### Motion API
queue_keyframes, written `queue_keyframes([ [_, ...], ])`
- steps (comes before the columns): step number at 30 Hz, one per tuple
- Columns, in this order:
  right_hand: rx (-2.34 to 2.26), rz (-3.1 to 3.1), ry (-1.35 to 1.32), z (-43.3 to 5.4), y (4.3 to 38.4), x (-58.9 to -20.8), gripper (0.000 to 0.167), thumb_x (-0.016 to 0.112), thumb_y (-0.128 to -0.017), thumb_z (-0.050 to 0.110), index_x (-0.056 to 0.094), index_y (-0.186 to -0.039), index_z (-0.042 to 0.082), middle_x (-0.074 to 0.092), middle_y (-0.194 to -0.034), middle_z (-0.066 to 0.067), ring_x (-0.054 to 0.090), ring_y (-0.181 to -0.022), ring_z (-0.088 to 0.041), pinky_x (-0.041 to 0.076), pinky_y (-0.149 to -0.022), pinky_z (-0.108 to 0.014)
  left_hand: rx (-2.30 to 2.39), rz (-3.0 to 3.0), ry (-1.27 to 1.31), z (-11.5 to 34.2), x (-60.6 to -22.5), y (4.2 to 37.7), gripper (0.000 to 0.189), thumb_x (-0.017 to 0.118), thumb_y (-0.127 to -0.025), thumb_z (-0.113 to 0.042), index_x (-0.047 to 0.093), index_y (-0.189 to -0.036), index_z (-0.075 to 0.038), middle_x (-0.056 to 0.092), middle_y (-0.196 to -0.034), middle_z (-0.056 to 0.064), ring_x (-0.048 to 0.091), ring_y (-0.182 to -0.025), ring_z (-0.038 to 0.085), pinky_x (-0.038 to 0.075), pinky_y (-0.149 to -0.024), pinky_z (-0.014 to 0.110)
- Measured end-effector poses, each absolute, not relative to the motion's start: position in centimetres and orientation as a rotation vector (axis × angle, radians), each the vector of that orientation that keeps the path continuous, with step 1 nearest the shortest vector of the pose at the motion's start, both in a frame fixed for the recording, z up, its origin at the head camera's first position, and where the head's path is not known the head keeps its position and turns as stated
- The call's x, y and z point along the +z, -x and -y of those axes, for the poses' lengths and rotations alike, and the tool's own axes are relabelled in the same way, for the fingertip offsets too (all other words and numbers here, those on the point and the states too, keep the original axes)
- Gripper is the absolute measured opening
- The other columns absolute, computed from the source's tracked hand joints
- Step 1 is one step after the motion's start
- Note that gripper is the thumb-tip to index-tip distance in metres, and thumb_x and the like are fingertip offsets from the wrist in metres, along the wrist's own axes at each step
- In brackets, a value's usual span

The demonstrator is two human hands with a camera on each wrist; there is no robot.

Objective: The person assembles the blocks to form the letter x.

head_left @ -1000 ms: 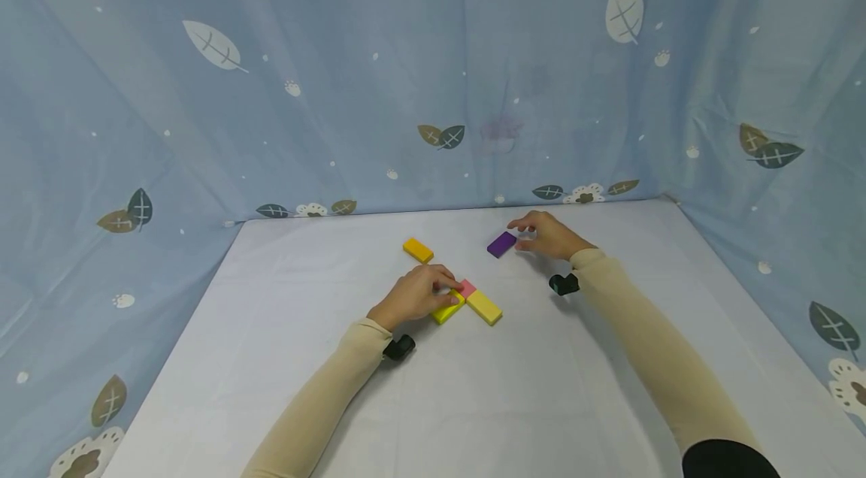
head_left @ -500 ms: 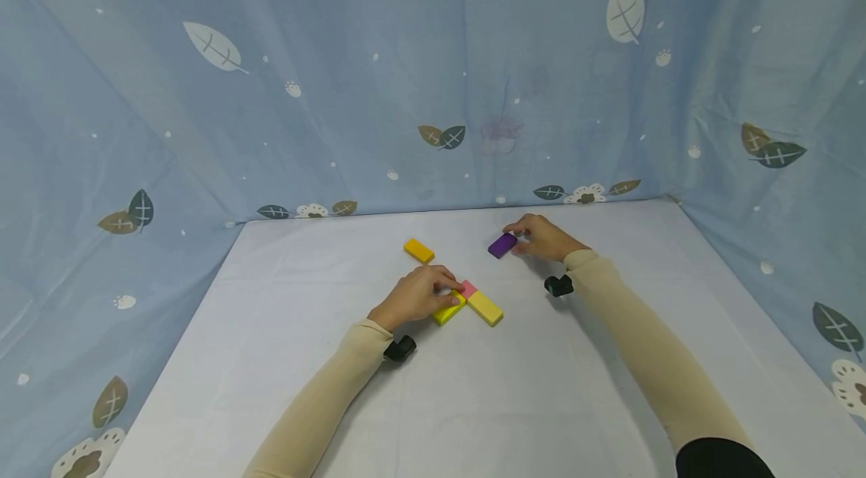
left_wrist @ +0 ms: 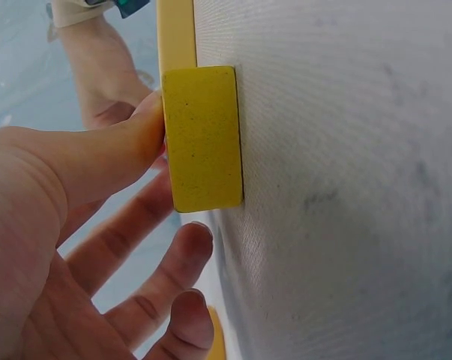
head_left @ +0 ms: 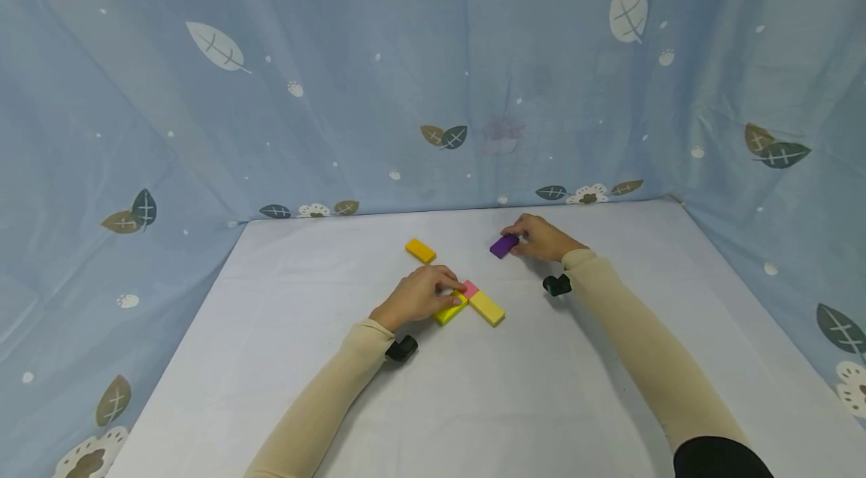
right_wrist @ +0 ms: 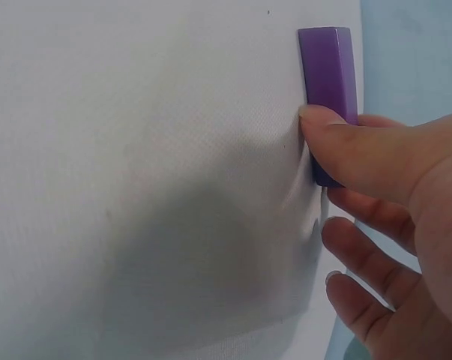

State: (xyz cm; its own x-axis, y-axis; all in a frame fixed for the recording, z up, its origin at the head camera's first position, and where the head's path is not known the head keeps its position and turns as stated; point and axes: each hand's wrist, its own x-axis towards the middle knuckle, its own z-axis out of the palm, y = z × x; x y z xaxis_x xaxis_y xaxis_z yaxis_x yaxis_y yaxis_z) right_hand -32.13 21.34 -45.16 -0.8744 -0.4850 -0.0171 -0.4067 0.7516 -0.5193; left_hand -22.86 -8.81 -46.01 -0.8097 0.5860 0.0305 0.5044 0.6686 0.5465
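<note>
My left hand (head_left: 416, 299) pinches a bright yellow rectangular block (head_left: 451, 312) lying on the white tabletop. In the left wrist view, the thumb meets the upper edge of this yellow block (left_wrist: 203, 142), with a finger behind it and the other fingers curving loosely below. A pink block (head_left: 470, 288), partly covered by the index finger, touches a pale yellow block (head_left: 487, 309) lying end-on to it. Farther back on the right, my right hand (head_left: 543, 239) grips a purple block (head_left: 502, 246) by its near end. The thumb crosses the purple block (right_wrist: 327, 71) in the right wrist view.
An orange-yellow block (head_left: 421, 250) lies alone beyond the left hand. A blue curtain (head_left: 379, 87) with leaf and flower prints stands behind and at both sides of the white-covered table (head_left: 528, 395).
My right hand has moved slightly left and its thumb and fingers have closed on the end of the purple block. The left hand and the other blocks stay in place.
</note>
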Motion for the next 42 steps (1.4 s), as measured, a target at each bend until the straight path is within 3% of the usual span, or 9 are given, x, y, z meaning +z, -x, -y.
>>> queue_keyframes([
  [19,-0.797,-2.775,0.703,-21.62,32.52,-45.45,0.035,0.079,-0.090,0.009,0.073,-0.124,0.003,0.067,-0.107,-0.014,0.056,-0.094,-0.026,0.047,-0.085,-0.038,0.826,-2.734,-0.874,8.87,-46.10,22.81,0.027,0.076,-0.095,-0.026,0.079,-0.122,-0.022,0.073,-0.122,-0.003,0.064,-0.101,0.016,0.054,-0.084,0.033],
  [42,-0.811,-2.753,0.658,-21.83,32.34,-45.01,0.037,0.081,-0.088,0.009,0.073,-0.124,0.003,0.067,-0.106,-0.013,0.055,-0.096,-0.026,0.047,-0.088,-0.038,0.794,-2.753,-0.895,8.92,-46.17,23.02,0.027,0.076,-0.096,-0.028,0.079,-0.121,-0.020,0.073,-0.121,-0.003,0.063,-0.097,0.014,0.052,-0.082,0.028],
])
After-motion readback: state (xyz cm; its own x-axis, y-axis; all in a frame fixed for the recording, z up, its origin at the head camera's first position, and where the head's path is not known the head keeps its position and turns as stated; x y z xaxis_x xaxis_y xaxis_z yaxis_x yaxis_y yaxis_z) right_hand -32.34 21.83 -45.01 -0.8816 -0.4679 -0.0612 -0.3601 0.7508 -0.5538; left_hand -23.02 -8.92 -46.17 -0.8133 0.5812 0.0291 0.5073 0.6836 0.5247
